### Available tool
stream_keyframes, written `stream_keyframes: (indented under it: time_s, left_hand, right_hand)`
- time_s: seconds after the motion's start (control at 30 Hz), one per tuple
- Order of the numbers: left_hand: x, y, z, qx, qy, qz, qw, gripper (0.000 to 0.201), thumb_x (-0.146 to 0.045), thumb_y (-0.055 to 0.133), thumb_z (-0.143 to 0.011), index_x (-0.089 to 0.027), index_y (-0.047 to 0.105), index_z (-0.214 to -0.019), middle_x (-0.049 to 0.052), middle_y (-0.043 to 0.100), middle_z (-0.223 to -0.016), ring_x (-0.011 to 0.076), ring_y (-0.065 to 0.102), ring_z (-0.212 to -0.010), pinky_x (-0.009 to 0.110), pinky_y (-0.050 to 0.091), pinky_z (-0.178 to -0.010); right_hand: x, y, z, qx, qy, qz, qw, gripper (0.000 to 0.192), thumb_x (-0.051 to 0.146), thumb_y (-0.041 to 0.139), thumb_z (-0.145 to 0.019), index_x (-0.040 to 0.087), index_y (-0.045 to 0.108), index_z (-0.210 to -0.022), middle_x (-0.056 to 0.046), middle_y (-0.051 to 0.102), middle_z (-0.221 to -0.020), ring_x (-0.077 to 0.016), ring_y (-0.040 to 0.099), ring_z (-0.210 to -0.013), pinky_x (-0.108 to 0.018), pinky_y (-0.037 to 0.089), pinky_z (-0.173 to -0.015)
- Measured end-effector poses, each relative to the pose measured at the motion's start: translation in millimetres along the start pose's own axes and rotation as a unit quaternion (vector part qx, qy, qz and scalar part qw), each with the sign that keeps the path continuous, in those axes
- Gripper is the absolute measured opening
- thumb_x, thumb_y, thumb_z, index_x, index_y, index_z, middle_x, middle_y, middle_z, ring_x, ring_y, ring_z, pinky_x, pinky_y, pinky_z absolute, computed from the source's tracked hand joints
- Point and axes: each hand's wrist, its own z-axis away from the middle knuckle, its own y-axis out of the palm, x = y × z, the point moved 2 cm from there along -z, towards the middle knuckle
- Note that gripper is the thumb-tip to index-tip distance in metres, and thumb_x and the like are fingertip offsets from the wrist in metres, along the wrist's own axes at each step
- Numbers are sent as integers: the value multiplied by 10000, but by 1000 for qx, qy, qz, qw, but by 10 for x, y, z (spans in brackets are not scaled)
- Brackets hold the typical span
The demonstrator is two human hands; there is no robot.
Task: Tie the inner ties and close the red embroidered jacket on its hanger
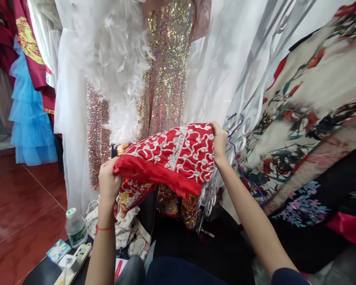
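Head view, left hand: the left hand has its fingers curled together and clamped on the lower left corner of the red embroidered garment; a red string circles the wrist below.
Head view, right hand: the right hand pinches the upper right edge, fingers closed over the cloth, thumb hidden behind it.
Garment, place: it hangs stretched between the two sets of fingertips, held up in front of the sequined dress and just under the white feather trim, clear of the floor.
Garment, axis: its long axis runs from the left fingers up to the right fingers, tilted so the right end sits higher; the silver-embroidered face points up and toward the camera, and a folded red hem droops from the near edge.
Doing the hold well: as I judge it, even tension between both grips keeps the cloth flat; levelling the two corners would stop the near fold from sagging, and gripping plain hem rather than raised stitching spares the embroidery.
Below the left fingers: a water bottle and a power strip sit well apart from the cloth.
Beyond the right fingers: a purple hanger and floral fabric lie just beside the wrist.
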Motion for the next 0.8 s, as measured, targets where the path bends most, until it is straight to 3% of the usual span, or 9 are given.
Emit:
stream_keyframes:
  time_s: [0.07,0.17,0.23,0.3,0.37,0.47,0.57,0.67,0.8]
  left_hand:
    - [-309,53,-70,-28,12,24,999,260,-256,390,-835,-197,624,-932,83,709,-892,231,653,-848,331,496,-799]
    - [-838,78,-238,-48,33,2,998,240,-283,409,-888,-198,625,-952,51,689,-819,202,625,-764,283,434,-701]
    - [-1202,145,-381,-11,67,-37,997,232,-273,421,-921,-206,637,-976,37,686,-777,193,626,-747,272,406,-690]
    - [-1530,291,-506,48,121,-76,989,213,-246,441,-936,-217,647,-979,42,706,-789,200,649,-787,273,401,-710]
    - [-1776,506,-585,109,162,-110,975,206,-239,452,-949,-224,656,-978,65,736,-847,217,676,-852,281,402,-728]
    - [-1985,850,-628,163,168,-144,961,250,-233,422,-969,-226,656,-1056,106,756,-984,248,697,-944,296,399,-713]
    - [-2118,1092,-604,178,164,-139,960,293,-220,388,-976,-228,654,-1100,115,755,-1019,264,703,-974,303,396,-696]
    - [-2269,1204,-541,185,187,-113,958,293,-247,393,-978,-233,668,-1077,109,756,-993,268,704,-965,308,404,-707]
    - [-2445,1278,-468,193,203,-96,955,272,-268,444,-950,-246,679,-1085,98,758,-985,273,698,-981,312,418,-740]
  right_hand:
    - [-93,-296,-47,56,-5,49,997,314,260,470,-875,206,660,-1119,-54,748,-965,-237,677,-894,-341,508,-835]
    - [-267,-601,-114,273,-12,122,954,307,199,555,-821,212,678,-1102,-53,761,-988,-234,697,-915,-333,514,-840]
    - [-398,-742,-101,389,8,188,902,302,135,601,-768,198,700,-1046,-58,762,-931,-225,702,-865,-311,522,-788]
    - [-484,-865,-30,430,32,243,869,315,82,622,-728,190,705,-1012,-57,751,-859,-216,699,-799,-295,520,-730]
    - [-475,-957,104,439,30,231,868,300,88,603,-762,190,690,-1031,-49,740,-825,-202,694,-759,-286,517,-705]
    - [-287,-998,397,418,-48,103,902,275,164,494,-897,200,643,-1126,-40,745,-904,-179,689,-786,-288,523,-740]
    - [-53,-903,747,304,-202,12,931,274,171,394,-959,188,633,-1092,-85,714,-1066,-194,656,-966,-333,507,-887]
    - [21,-677,1139,296,-356,104,880,251,158,429,-938,152,644,-1068,-155,672,-1099,-258,596,-1014,-408,467,-871]
    - [-79,-534,1509,292,-434,203,828,291,209,472,-948,136,616,-1190,-180,646,-1162,-286,551,-1035,-469,403,-899]
